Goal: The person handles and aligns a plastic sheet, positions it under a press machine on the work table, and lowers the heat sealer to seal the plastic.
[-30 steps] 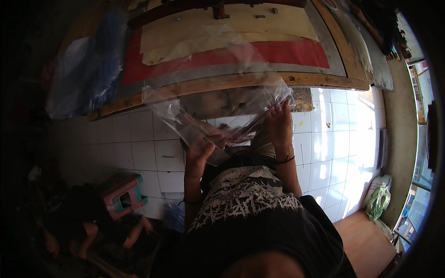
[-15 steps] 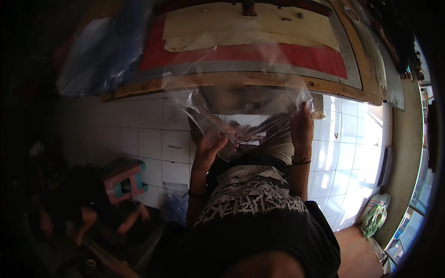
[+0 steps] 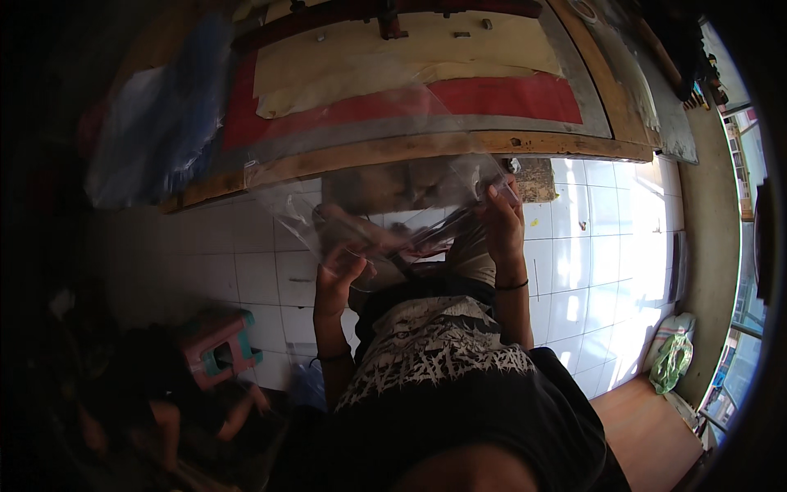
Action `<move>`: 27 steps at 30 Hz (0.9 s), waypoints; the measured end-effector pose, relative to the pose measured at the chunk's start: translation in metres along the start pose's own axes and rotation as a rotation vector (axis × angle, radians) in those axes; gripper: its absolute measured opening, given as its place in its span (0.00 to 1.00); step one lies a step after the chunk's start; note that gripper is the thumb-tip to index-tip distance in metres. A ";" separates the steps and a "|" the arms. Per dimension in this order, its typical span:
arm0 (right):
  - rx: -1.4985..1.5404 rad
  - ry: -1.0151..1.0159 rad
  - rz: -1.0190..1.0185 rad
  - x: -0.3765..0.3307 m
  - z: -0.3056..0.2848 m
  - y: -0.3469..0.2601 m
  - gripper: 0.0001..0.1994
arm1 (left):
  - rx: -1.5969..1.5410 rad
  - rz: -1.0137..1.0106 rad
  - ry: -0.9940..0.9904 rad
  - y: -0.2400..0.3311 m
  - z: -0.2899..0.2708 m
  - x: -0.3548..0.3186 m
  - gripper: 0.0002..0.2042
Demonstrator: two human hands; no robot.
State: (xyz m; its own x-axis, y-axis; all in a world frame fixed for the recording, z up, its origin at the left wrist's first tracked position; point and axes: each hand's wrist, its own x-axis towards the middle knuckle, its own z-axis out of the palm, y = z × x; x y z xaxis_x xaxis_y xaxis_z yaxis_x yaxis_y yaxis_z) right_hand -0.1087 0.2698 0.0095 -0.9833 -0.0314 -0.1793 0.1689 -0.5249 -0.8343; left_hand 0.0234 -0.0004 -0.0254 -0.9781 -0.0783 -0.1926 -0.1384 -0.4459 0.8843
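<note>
A clear plastic bag [image 3: 381,160] stretches between my two hands, in front of my belly. It is see-through, so the wooden table edge and my legs show behind it. My left hand [image 3: 340,275] pinches its near left corner. On the other side, my right hand [image 3: 502,211] grips the bag's right edge, thumb on top. The bag's far end reaches over the table edge, above a red sheet [image 3: 525,100] and a cream sheet [image 3: 393,66]. Whether it touches them I cannot tell.
A dark red bar [image 3: 316,26] crosses the table's far part. Left on the table lies a stack of clear bluish plastic [image 3: 164,123]. A pink and green stool [image 3: 217,348] stands on the tiled floor, beside another person [image 3: 164,385]. A green bag [image 3: 672,362] lies far right.
My head view has shifted, so the table appears further left. My hands have moved slightly apart, and the bag hangs more spread between them.
</note>
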 end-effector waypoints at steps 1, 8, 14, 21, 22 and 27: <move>0.055 -0.035 -0.002 0.000 0.002 0.000 0.12 | 0.003 -0.001 -0.004 0.001 0.000 0.001 0.13; -0.225 -0.276 -0.179 0.001 -0.005 -0.015 0.14 | 0.361 -0.170 0.088 0.012 -0.022 -0.004 0.16; -0.501 -0.675 -0.267 0.003 0.010 -0.058 0.13 | 0.899 -0.375 -0.404 0.097 0.008 -0.008 0.17; -1.006 -0.838 -0.407 -0.010 0.038 -0.058 0.17 | 0.675 0.446 -0.705 0.106 0.104 0.047 0.31; -0.989 -0.822 -0.411 -0.013 0.038 -0.059 0.17 | 0.675 0.346 -0.687 0.096 0.103 0.056 0.33; -0.880 -0.762 -0.217 -0.022 0.029 -0.068 0.16 | 0.190 -0.014 -0.782 0.052 0.079 0.073 0.26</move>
State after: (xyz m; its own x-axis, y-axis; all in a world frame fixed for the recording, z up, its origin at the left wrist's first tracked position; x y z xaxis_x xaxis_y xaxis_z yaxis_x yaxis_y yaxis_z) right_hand -0.1002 0.2819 0.0853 -0.7335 -0.6692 0.1191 -0.3109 0.1745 -0.9343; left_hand -0.0669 0.0407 0.0404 -0.7916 0.6048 0.0873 -0.1068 -0.2776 0.9548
